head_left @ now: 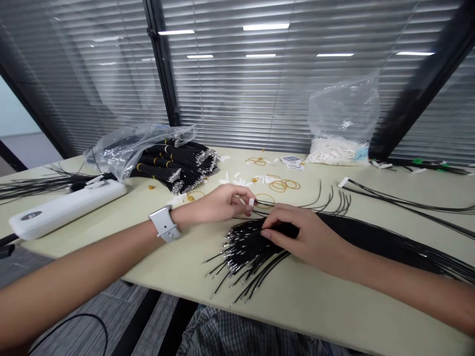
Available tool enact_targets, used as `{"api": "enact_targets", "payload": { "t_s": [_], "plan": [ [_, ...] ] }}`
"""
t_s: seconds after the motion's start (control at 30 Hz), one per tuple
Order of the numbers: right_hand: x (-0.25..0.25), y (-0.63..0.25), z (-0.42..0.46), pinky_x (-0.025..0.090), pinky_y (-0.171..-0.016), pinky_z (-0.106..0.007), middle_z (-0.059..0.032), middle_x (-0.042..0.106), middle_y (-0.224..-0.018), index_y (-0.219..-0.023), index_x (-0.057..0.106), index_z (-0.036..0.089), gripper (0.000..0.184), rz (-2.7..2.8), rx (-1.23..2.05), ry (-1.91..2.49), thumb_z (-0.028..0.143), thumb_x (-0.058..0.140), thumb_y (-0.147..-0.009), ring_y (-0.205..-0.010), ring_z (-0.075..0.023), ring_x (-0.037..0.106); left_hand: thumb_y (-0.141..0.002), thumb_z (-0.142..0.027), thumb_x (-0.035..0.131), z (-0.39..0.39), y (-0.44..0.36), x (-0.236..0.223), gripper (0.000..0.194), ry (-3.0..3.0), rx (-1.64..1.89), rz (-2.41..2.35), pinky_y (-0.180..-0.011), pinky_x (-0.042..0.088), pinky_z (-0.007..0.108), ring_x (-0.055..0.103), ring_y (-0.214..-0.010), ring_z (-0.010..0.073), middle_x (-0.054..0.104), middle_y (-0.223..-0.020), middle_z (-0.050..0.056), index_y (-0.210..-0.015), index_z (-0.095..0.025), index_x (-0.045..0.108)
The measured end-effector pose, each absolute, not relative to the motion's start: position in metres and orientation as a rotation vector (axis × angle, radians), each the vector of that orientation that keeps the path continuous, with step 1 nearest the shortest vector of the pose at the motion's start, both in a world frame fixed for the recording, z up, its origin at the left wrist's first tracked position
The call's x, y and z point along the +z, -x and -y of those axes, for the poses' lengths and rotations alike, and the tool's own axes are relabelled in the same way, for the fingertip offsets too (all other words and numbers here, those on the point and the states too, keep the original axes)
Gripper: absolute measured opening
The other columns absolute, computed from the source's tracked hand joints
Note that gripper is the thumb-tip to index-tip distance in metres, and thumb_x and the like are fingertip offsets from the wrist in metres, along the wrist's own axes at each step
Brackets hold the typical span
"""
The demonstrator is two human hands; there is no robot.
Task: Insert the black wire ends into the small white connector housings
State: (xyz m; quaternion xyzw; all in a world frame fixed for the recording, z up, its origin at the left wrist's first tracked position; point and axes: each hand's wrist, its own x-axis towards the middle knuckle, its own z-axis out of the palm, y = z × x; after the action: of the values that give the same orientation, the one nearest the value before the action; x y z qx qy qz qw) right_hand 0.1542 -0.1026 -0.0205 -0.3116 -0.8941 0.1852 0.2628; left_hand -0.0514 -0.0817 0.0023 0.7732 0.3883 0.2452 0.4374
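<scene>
My left hand (222, 205) pinches a small white plastic connector housing (251, 201) between its fingertips, just above the table. A white smartwatch (165, 225) sits on that wrist. My right hand (297, 237) grips a fanned bundle of thin black wires (247, 252) with crimped metal terminals, and the wire ends spread toward the table's near edge. The bundle's long tail (382, 242) runs off to the right. A few loose black wires (334, 202) curve just beyond my right hand.
A white power strip (65, 210) lies at left, behind bundled black cables (172, 165) and a plastic bag (139, 148). Rubber bands (284, 185) and white connectors (237, 179) are scattered at the back. A bag of white connectors (334, 151) stands at back right.
</scene>
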Motion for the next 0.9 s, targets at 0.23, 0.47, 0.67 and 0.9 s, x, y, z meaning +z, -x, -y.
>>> {"api": "enact_targets", "payload": {
  "t_s": [0.23,0.47,0.67,0.9],
  "plan": [
    [-0.026,-0.155,0.106,0.041,-0.071,-0.023,0.0012,0.062,-0.081,-0.086,0.062,0.019,0.012,2.267,0.423,0.837,0.024,0.05,-0.085,-0.075,-0.0091,0.055,-0.072,-0.016,0.062,0.063,0.071,0.005,0.015,-1.918,0.473,-0.919,-0.071,0.043,0.025,0.058,-0.074,0.0116,0.063,-0.08,0.006,-0.085,-0.009,0.059],
    [-0.024,-0.155,0.105,0.04,-0.061,-0.024,-0.0003,0.061,-0.08,-0.081,0.059,0.019,0.012,2.194,0.462,1.003,0.026,0.05,-0.083,-0.072,-0.0115,0.054,-0.071,-0.013,0.062,0.075,0.057,0.003,0.014,-1.904,0.487,-0.883,-0.065,0.043,0.022,0.056,-0.069,0.0088,0.062,-0.081,0.005,-0.083,-0.008,0.059],
    [-0.026,-0.155,0.105,0.039,-0.061,-0.023,-0.0001,0.059,-0.077,-0.079,0.057,0.018,0.017,2.257,0.453,0.945,0.029,0.046,-0.086,-0.071,-0.0106,0.052,-0.075,-0.018,0.06,0.074,0.06,0.005,0.017,-1.938,0.457,-0.905,-0.058,0.04,0.02,0.054,-0.063,0.0072,0.061,-0.078,0.004,-0.089,-0.009,0.059],
    [-0.021,-0.16,0.102,0.039,-0.062,-0.022,0.0025,0.062,-0.079,-0.081,0.06,0.021,0.014,2.215,0.397,0.963,0.028,0.049,-0.085,-0.073,-0.0097,0.054,-0.072,-0.02,0.064,0.075,0.061,0.009,0.02,-1.953,0.492,-0.893,-0.07,0.044,0.024,0.059,-0.074,0.0109,0.063,-0.085,0.007,-0.088,-0.009,0.059]
  ]
}}
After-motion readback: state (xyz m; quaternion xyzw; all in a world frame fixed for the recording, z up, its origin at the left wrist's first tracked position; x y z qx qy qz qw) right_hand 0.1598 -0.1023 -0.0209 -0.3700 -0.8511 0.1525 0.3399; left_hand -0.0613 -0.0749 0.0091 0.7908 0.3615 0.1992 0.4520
